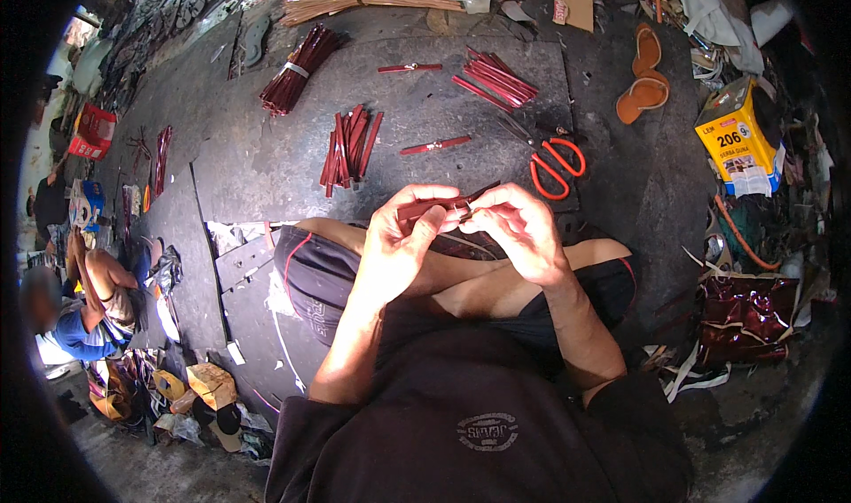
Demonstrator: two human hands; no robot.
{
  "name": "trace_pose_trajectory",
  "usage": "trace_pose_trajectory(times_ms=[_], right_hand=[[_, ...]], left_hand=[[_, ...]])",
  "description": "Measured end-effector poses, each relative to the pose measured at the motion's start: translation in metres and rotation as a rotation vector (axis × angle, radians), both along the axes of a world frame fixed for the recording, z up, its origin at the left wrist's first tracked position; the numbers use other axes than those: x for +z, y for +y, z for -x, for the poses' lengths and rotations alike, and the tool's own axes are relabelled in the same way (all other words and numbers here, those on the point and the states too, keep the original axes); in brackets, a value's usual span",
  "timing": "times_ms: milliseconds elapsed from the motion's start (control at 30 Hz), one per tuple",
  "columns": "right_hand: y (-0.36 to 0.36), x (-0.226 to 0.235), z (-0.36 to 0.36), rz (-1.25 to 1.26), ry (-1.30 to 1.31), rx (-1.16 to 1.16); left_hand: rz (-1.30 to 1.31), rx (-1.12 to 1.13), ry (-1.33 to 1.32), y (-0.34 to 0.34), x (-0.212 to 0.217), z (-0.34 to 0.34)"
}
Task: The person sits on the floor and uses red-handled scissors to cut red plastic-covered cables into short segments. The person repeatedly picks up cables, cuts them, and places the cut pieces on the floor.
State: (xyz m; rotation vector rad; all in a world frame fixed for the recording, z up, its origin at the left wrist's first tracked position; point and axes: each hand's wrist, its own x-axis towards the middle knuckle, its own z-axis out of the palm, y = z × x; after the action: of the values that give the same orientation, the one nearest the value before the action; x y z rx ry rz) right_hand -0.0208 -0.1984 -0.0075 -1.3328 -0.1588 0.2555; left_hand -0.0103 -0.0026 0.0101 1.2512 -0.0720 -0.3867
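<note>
Glossy dark red flat strip [439, 207]; orange-handled metal scissors [554, 163]; tan-orange rubber sandals [645, 77]; yellow cardboard box [740, 135]; floor slab [257, 162] apparently dark grey.

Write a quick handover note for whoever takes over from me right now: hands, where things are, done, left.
Left hand: grips a dark red strip.
Right hand: pinches that strip's end.
Floor slab: tied bundle, loose piles, two single strips, orange scissors.
Done: cannot tell which piles are finished.
Left: the strip in hand.
</note>
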Motion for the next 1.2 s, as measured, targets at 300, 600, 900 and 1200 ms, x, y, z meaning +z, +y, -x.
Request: trace_pose_trajectory(times_ms=[300,600,900,1200], right_hand=[[0.011,0.001,0.006,0.004,-0.033,-0.124],[0.015,0.01,0.009,0.162,-0.142,-0.188],[-0.013,0.035,-0.01,0.703,-0.624,0.004],[-0.01,0.028,-0.005,0.414,-0.343,-0.035]], left_hand=[[-0.019,0.068,-0.093,-0.007,-0.001,0.002],[-0.062,0.138,-0.199,-0.012,-0.001,0.005],[-0.079,-0.017,-0.247,-0.001,0.0,0.006],[-0.216,-0.031,-0.303,-0.001,0.01,0.0]])
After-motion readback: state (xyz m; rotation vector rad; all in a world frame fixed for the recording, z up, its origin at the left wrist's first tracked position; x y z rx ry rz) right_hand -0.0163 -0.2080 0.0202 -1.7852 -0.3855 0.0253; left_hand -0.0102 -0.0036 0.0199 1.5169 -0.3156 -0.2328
